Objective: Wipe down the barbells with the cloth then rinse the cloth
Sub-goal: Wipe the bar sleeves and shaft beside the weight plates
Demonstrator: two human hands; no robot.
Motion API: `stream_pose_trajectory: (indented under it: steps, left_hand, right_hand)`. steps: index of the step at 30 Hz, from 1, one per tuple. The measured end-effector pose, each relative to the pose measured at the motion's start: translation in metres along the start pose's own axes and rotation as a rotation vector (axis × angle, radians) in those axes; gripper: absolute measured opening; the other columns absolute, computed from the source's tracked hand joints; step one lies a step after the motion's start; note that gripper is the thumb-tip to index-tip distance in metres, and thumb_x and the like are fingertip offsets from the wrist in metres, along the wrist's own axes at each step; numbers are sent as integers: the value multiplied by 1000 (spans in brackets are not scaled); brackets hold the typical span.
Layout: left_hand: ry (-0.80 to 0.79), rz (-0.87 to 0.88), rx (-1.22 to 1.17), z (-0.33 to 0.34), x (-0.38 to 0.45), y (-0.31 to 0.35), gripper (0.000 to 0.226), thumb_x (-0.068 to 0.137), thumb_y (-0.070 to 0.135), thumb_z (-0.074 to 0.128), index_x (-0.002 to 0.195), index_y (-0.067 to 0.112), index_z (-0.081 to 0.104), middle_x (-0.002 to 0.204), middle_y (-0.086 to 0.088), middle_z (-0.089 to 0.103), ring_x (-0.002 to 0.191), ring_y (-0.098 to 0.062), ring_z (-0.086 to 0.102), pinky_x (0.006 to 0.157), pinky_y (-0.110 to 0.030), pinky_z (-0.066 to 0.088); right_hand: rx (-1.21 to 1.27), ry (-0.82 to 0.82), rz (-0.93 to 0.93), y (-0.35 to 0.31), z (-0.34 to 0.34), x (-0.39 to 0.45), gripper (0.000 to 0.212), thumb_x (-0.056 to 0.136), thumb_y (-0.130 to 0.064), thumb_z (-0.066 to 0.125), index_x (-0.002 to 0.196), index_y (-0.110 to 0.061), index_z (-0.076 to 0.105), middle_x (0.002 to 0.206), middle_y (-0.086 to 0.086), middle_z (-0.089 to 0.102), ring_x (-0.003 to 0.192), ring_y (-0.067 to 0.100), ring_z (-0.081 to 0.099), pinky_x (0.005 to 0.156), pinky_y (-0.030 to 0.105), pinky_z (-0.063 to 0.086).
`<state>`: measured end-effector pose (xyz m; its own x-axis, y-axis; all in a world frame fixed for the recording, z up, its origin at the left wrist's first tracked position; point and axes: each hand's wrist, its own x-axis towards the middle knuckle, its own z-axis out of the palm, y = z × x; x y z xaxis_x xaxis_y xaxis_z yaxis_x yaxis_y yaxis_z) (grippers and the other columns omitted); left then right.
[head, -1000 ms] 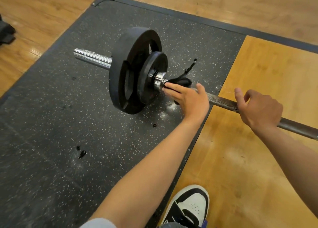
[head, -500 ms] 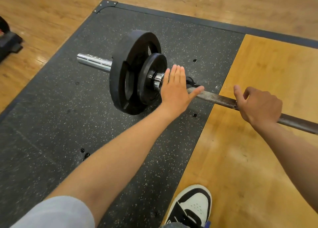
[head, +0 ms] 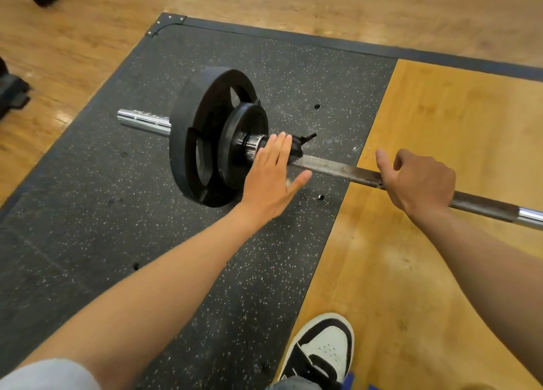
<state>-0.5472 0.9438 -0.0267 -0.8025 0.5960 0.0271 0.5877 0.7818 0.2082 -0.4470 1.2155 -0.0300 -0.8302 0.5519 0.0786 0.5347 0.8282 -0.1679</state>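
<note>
Left hand presses cloth on barbell; right hand grips it.

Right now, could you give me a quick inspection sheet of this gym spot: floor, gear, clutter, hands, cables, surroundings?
Surface: black speckled rubber mat beside a wooden platform panel.
Job's things: barbell lying across both, with two black plates on its sleeve; dark cloth on the bar next to the collar.
Clutter: small dark bits on the mat.
Hands: left hand flat, fingers straight, pressing the cloth against the bar; right hand curled round the bar.
Cables: nothing seen.
Surroundings: wooden gym floor, dark equipment at the left edge, a black and white shoe below.
</note>
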Motion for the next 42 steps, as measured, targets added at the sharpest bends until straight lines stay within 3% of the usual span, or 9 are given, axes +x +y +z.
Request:
stream_pose_trajectory:
  steps: [6,9,12,15,17,20,27,36,42]
  left_hand:
    - [-163,18,130,-10,21,-2,105,93,82,11,161,3,21,167,-13,25,157,-29,16,128,-47,16]
    - [-230,36,145,-28,61,0,81,98,77,16,107,9,59,107,-9,62,110,-33,59,101,-46,43]
    - [-214,72,122,-31,75,0,64,104,69,21,75,18,44,74,0,52,76,-29,57,76,-42,43]
    - [-7,49,30,-7,43,-2,64,104,66,28,117,12,61,117,-6,65,118,-29,58,101,-42,41]
    - [90,29,-47,6,14,0,73,105,62,31,153,8,40,157,-8,43,151,-26,31,125,-42,22]
    - [99,-29,-144,7,-7,5,78,105,61,32,162,9,23,169,-6,23,159,-21,9,130,-41,12]
    - [-107,11,90,-16,60,5,89,101,73,15,147,7,51,142,-9,61,137,-26,49,127,-47,17]
    - [173,-91,-120,17,-10,11,77,105,65,28,161,13,29,168,-2,28,158,-18,13,130,-39,12]
    - [-66,1,106,-11,68,6,96,98,75,3,117,8,69,109,-8,72,112,-28,62,118,-46,32]
  right_hand:
    - [11,-29,-14,-1,-3,-2,74,98,-74,20,73,-14,57,55,7,48,48,25,37,57,33,28]
    - [-4,-42,-28,1,-2,1,80,95,-78,13,72,-15,57,57,8,50,51,27,44,57,34,31]
    - [2,-48,-36,2,-3,5,85,91,-82,6,71,-16,56,58,8,53,54,29,49,58,34,35]
    - [-16,-69,-36,3,-3,9,85,92,-81,7,71,-15,56,59,8,53,55,30,50,58,35,35]
    - [-21,-77,-43,3,-2,9,85,93,-81,8,72,-15,57,60,9,54,57,31,51,60,35,36]
    - [-38,-90,-54,3,-1,7,85,94,-81,8,73,-15,58,60,9,54,57,31,51,60,35,37]
    - [-27,-93,-51,1,-1,4,84,95,-80,9,73,-14,57,61,8,53,56,30,49,59,36,37]
    - [-62,-83,-66,2,-1,5,87,92,-82,6,73,-14,57,63,8,55,58,31,51,59,35,35]
    - [-67,-85,-69,5,0,6,90,90,-84,3,73,-15,57,63,8,55,58,31,51,59,34,35]
